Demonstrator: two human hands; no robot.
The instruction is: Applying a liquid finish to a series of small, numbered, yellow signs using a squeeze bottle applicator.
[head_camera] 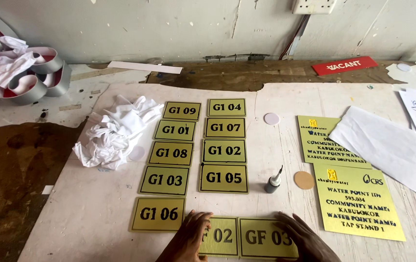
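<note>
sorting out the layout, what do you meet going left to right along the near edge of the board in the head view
Gold plaque alone at the left → left hand → plaque under that hand → plaque beside it → right hand → large yellow sign.

A worn wooden bench (246,75) runs along a pale, cracked wall (169,24). A white socket (313,6) sits high on the wall, with wires (293,41) hanging from it to the bench. A scuffed white board (96,213) covers most of the bench. To the left the surface is bare, with a dark brown patch (8,179) where the paint is gone. The light is soft and even.
</note>
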